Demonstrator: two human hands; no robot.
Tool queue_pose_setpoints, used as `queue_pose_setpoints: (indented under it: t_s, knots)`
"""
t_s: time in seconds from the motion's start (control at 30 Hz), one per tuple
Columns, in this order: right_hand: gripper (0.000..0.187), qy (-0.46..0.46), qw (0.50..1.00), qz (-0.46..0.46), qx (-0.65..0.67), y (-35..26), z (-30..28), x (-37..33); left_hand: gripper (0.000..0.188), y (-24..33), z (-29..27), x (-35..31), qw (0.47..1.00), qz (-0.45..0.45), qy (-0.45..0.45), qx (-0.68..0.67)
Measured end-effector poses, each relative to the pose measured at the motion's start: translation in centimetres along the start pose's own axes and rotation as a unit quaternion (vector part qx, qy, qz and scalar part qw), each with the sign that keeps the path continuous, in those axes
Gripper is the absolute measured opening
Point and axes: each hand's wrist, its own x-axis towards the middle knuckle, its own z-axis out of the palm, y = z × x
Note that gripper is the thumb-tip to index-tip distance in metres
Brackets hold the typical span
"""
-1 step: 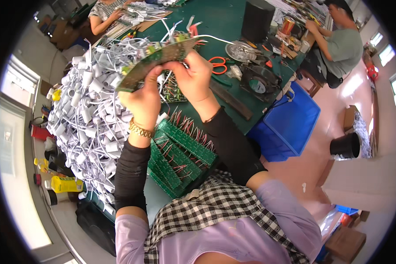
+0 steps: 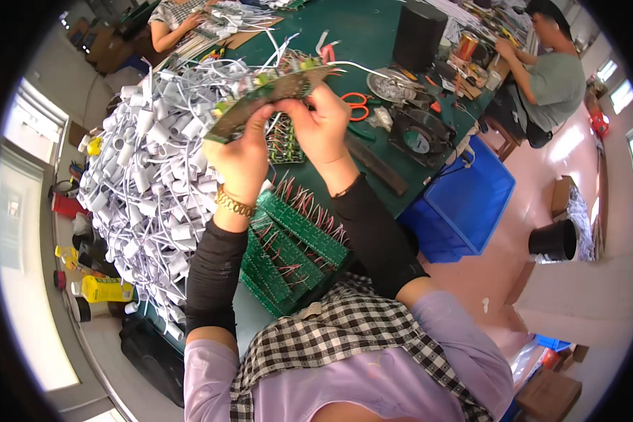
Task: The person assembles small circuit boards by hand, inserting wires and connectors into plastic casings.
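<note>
A long circuit board (image 2: 283, 88) is raised above the table, tilted up toward its right end. Components and white and red wires stick out along its far side. My left hand (image 2: 240, 156) grips it near the left end, thumb pressed on its near face. Closer to the right end, my right hand (image 2: 315, 123) pinches the same board, and the two thumbs almost meet. Below it lies another board panel (image 2: 286, 141) full of small parts. Green circuit boards (image 2: 302, 228) with red and white wires are stacked in front of me.
White cabled sockets (image 2: 148, 176) are heaped at the left. Orange-handled scissors (image 2: 355, 105), a metal bar (image 2: 376, 165), a black fan (image 2: 418, 137) and a metal dish (image 2: 392, 84) lie right. A blue bin (image 2: 464, 200) stands beside the table. Two people work across it.
Both hands and the circuit board have shifted slightly right and a little down. The whole view has also moved slightly. My grip looks the same.
</note>
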Motion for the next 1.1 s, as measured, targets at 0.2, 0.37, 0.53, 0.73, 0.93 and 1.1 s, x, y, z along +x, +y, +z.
queue_pose_setpoints:
  t_s: [0.2,0.37,0.53,0.73,0.93,1.1]
  knots:
    - [0.023,0.009,0.989,0.121,0.087,2.5,-3.0,-2.4,0.018,-1.4,2.7,-2.2,0.998,0.004,-0.062,0.018]
    - [0.018,0.060,0.989,0.115,0.072,5.0,-3.7,0.8,0.025,-3.5,7.4,-0.5,0.997,0.067,0.017,0.044]
    - [0.016,0.061,0.995,0.060,0.049,7.1,-2.6,1.2,0.025,-4.0,8.8,0.2,0.997,0.004,0.053,0.053]
    - [0.022,-0.047,0.955,0.237,0.174,7.0,-5.8,0.7,0.023,-5.9,7.1,1.1,0.947,-0.223,-0.164,-0.164]
    - [0.016,-0.047,0.910,0.376,0.166,10.2,-6.2,1.1,0.043,-6.9,1.1,6.1,0.835,-0.394,-0.120,-0.365]
    - [0.018,-0.134,0.891,0.435,0.008,18.1,-5.3,4.7,0.051,-5.8,-2.9,5.9,0.704,-0.429,-0.159,-0.543]
